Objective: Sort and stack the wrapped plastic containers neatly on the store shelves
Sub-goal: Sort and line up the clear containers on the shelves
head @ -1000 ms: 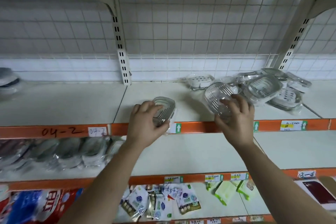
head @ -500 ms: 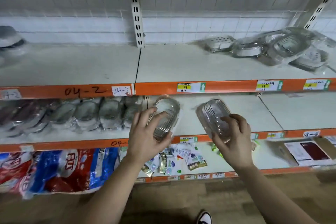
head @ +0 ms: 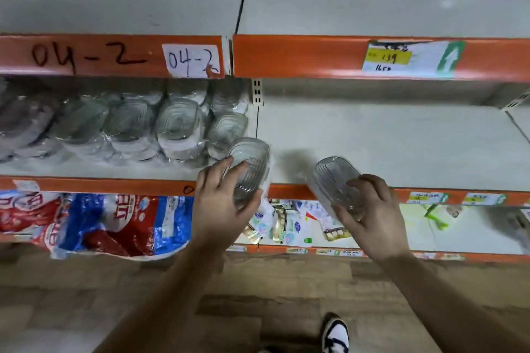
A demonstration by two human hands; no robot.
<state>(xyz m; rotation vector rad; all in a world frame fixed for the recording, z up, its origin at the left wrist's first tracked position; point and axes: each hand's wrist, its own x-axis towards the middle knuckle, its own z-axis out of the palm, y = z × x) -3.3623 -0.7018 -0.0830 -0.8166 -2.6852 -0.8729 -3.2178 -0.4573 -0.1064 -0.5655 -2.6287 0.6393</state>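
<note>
Wrapped clear plastic containers (head: pixel 177 123), oval with ribbed lids, stand on edge in a leaning row on the left bay of the middle white shelf (head: pixel 401 140). Left hand (head: pixel 220 209) grips one more oval wrapped container (head: pixel 251 165), fingers curled over its face and thumb at the lower end. It is tilted at the right end of that row; touching the last one or just beside it, cannot tell. Right hand (head: pixel 372 218) holds a second oval wrapped container (head: pixel 334 178), fingers curled on top and thumb below. This one is tilted over the front edge of the right bay, well apart from the row. Orange front rail (head: pixel 301 56) of the shelf above carries a white paper label (head: pixel 192 61) reading 04-2 and a yellow price tag (head: pixel 387 57). On the lower shelf lie red and blue bags (head: pixel 100 221) at left and small printed packets (head: pixel 286 223) between the hands. Black and white shoe (head: pixel 335 332) is on the wooden floor (head: pixel 243 304).
</note>
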